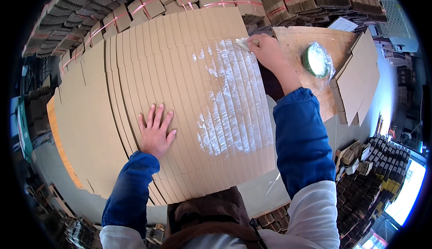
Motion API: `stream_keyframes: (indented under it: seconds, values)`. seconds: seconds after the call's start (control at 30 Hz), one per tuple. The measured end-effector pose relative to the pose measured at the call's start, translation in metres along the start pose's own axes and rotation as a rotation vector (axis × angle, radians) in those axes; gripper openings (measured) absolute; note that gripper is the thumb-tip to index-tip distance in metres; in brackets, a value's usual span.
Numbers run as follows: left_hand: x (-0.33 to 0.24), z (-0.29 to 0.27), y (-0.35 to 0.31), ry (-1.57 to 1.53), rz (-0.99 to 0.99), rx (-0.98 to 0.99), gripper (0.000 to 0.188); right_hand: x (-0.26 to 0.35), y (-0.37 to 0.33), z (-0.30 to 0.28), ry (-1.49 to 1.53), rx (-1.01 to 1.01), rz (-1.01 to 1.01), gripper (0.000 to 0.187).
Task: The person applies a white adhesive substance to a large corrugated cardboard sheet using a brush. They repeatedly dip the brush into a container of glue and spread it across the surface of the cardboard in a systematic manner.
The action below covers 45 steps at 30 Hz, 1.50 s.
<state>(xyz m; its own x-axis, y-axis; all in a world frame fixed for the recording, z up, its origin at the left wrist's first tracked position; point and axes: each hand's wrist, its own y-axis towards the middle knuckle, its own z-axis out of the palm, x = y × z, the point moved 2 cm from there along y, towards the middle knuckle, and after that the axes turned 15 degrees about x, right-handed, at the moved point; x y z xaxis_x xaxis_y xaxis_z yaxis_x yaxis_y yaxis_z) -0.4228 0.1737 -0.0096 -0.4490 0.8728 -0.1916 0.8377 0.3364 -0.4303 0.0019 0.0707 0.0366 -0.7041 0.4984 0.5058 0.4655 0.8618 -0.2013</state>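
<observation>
Pinching a small, pale, crumpled wad [242, 44] between its fingers, the right hand [271, 53] is at the far right corner of the broad fan of overlapping flat brown cardboard sheets [175, 78]. The left hand [156, 135] lies flat near the fan's middle, its fingers spread and released. A glossy whitish smear [225, 109] covers much of the fan's right part. Right of the fan, a round green bowl wrapped in clear plastic film [316, 61] sits on a light-brown wooden desk [291, 46]; beyond the fan are brown cardboard bundles bound with pink straps [146, 6].
</observation>
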Motion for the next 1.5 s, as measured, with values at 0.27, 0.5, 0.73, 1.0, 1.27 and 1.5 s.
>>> stream_keyframes:
  seconds: [0.27,0.5,0.73,1.0,1.27,1.5]
  values:
    - [-0.001,0.000,0.001,0.008,0.005,0.002,0.063,0.022,0.000,0.001,0.026,0.099,-0.006,0.023]
    - [0.001,-0.001,-0.001,0.011,-0.004,-0.003,0.063,0.040,0.002,0.000,0.104,0.013,-0.090,0.023]
    - [0.000,-0.001,-0.001,0.013,0.001,-0.009,0.062,0.044,0.006,-0.004,0.042,0.041,-0.056,0.023]
    - [0.001,-0.001,-0.001,-0.007,0.010,-0.014,0.064,0.034,0.011,-0.006,0.011,0.066,-0.035,0.026]
    - [-0.002,-0.002,0.002,-0.016,0.013,-0.004,0.064,0.035,0.018,0.002,0.024,0.086,-0.063,0.026]
    - [0.003,0.002,-0.001,-0.008,0.006,-0.012,0.064,0.074,0.022,0.012,0.055,0.164,-0.095,0.025]
